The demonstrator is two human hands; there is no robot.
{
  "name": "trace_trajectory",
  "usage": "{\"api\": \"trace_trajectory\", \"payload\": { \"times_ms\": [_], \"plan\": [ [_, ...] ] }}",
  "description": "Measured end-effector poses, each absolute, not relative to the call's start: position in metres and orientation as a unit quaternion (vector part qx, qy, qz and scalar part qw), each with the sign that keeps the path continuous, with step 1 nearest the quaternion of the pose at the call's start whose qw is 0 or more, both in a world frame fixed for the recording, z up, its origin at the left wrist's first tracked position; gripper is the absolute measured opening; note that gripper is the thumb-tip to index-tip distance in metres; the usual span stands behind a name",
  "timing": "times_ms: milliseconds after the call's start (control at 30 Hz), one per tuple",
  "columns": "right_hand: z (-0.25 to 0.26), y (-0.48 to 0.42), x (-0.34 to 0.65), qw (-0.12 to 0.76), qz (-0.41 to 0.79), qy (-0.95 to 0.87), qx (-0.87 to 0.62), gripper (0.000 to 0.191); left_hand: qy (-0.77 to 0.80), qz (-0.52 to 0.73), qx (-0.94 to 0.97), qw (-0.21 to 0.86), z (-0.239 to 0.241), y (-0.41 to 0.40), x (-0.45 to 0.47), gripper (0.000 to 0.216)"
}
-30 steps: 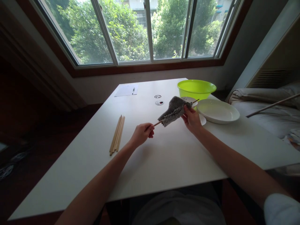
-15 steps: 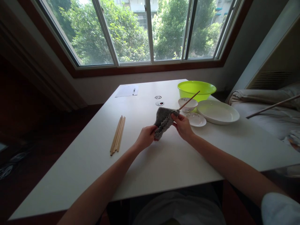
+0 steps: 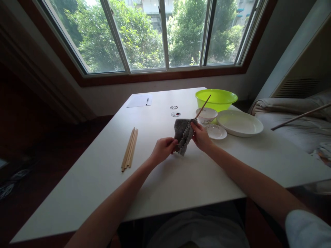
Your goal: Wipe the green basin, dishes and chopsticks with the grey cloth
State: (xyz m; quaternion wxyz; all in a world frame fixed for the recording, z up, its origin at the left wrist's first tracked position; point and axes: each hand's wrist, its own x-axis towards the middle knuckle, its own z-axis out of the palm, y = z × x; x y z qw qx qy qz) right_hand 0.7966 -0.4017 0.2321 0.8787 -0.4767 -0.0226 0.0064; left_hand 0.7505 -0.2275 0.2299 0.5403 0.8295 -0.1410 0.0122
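Note:
A grey cloth [image 3: 182,129] with a scalloped edge is held up over the table between both hands. My left hand [image 3: 164,148] pinches its lower left side, fingers closed. At the cloth's upper right, my right hand [image 3: 202,138] is closed around its edge and the lower end of a wooden chopstick [image 3: 203,106]. That chopstick sticks out of the cloth, up and to the right; its lower end is hidden. To the left, several pale wooden chopsticks [image 3: 130,148] lie side by side on the white table [image 3: 103,186].
Right of the hands stand a patterned bowl [image 3: 206,119], a small plate [image 3: 216,132], a large white oval dish [image 3: 240,126] and a lime-green basin [image 3: 216,98]. At the back left lies a paper [image 3: 138,100] with a pen [image 3: 147,101]. Two round cable-hole covers [image 3: 176,114] sit behind the cloth.
The chopstick has tilted more upright, its tip moving left. The cloth has turned and hangs steeper, and my left hand has moved slightly right along with its lower edge.

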Motion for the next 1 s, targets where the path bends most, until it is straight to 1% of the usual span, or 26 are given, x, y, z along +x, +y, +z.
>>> {"api": "trace_trajectory", "payload": {
  "times_ms": [67, 133, 233, 367, 533, 667, 1000],
  "plan": [
    [0.237, -0.405, 0.799, 0.884, -0.007, -0.001, -0.467, 0.03, -0.116, 0.035, 0.815, 0.566, 0.232, -0.223, 0.752, 0.03],
    [0.242, -0.408, 0.798, 0.876, 0.01, 0.009, -0.483, 0.025, -0.079, 0.058, 0.789, 0.606, 0.234, -0.219, 0.756, 0.031],
    [0.248, -0.41, 0.791, 0.841, 0.098, -0.007, -0.532, 0.024, -0.034, 0.051, 0.746, 0.664, 0.235, -0.216, 0.761, 0.033],
    [0.247, -0.403, 0.778, 0.787, 0.217, -0.055, -0.575, 0.027, -0.014, 0.026, 0.703, 0.71, 0.233, -0.215, 0.766, 0.034],
    [0.241, -0.391, 0.768, 0.734, 0.312, -0.089, -0.597, 0.031, -0.006, -0.012, 0.662, 0.75, 0.233, -0.217, 0.768, 0.038],
    [0.24, -0.389, 0.767, 0.716, 0.331, -0.106, -0.605, 0.035, 0.002, -0.035, 0.653, 0.757, 0.235, -0.218, 0.767, 0.041],
    [0.241, -0.386, 0.769, 0.724, 0.319, -0.104, -0.602, 0.034, 0.028, 0.02, 0.631, 0.775, 0.238, -0.222, 0.768, 0.037]
  ]
}}
